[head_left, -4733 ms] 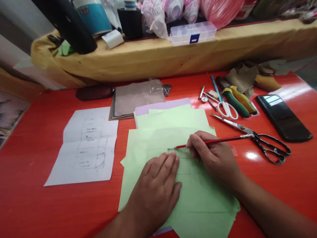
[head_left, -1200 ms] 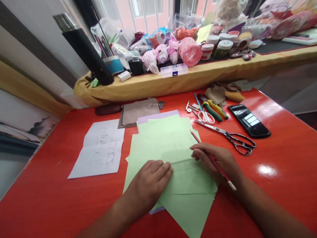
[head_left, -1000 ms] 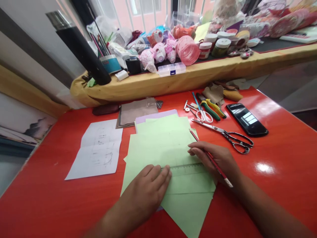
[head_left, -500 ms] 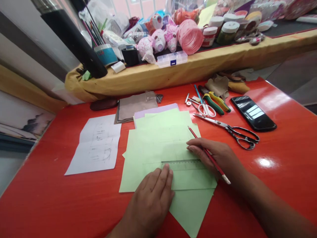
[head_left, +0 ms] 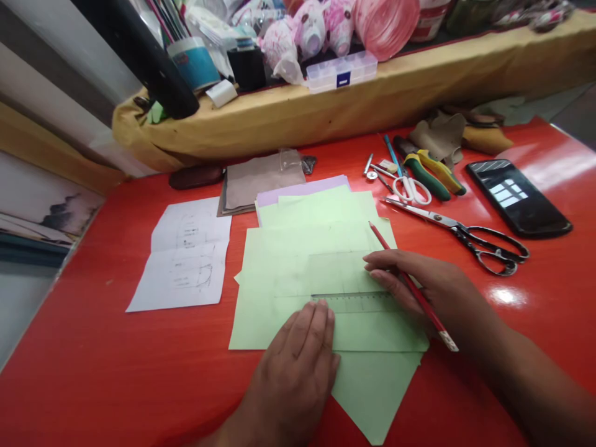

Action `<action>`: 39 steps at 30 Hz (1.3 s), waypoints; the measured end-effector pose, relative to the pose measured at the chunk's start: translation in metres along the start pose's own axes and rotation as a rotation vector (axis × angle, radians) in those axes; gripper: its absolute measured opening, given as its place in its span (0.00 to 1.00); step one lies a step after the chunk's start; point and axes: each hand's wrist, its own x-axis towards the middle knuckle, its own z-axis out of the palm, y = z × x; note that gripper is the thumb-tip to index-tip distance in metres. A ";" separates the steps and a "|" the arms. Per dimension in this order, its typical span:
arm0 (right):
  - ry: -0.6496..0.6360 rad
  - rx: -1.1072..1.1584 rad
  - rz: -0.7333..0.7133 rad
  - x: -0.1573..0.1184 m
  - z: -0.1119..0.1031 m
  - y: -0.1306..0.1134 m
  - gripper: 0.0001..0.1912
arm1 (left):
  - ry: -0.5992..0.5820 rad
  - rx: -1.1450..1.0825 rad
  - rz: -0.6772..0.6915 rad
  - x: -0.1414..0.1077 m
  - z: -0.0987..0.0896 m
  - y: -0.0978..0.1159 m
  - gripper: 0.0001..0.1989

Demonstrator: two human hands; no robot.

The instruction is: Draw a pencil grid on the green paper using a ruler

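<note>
Pencil (head_left: pixel 390 249) with a red barrel sits clamped in the grip of the right hand (head_left: pixel 419 282), its sharpened end pointing away past the fingers, while the left hand (head_left: pixel 291 379) lies flat with its grip open, fingertips at the lower edge of a clear plastic ruler (head_left: pixel 354 302). That ruler lies across stacked pale green paper sheets (head_left: pixel 274 316) on the red surface (head_left: pixel 93 366), just beside the right hand. Nearby on the surface are a pencilled paper sketch (head_left: pixel 186 254), tailor's shears (head_left: pixel 470 234), small white-handled scissors (head_left: pixel 410 191) and a black smartphone (head_left: pixel 519 197).
</note>
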 end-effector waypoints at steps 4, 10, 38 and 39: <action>0.020 -0.019 -0.014 0.002 0.001 0.000 0.09 | -0.025 -0.011 0.010 -0.003 -0.001 0.000 0.20; 0.026 -0.026 -0.024 0.002 0.002 0.002 0.10 | -0.040 -0.018 0.014 -0.006 0.000 -0.001 0.22; 0.006 -0.023 -0.005 -0.002 0.002 0.003 0.11 | -0.040 -0.007 -0.002 -0.005 0.001 0.000 0.22; 0.007 -0.024 -0.010 -0.002 0.002 0.003 0.11 | -0.039 -0.009 -0.003 -0.005 0.001 0.000 0.22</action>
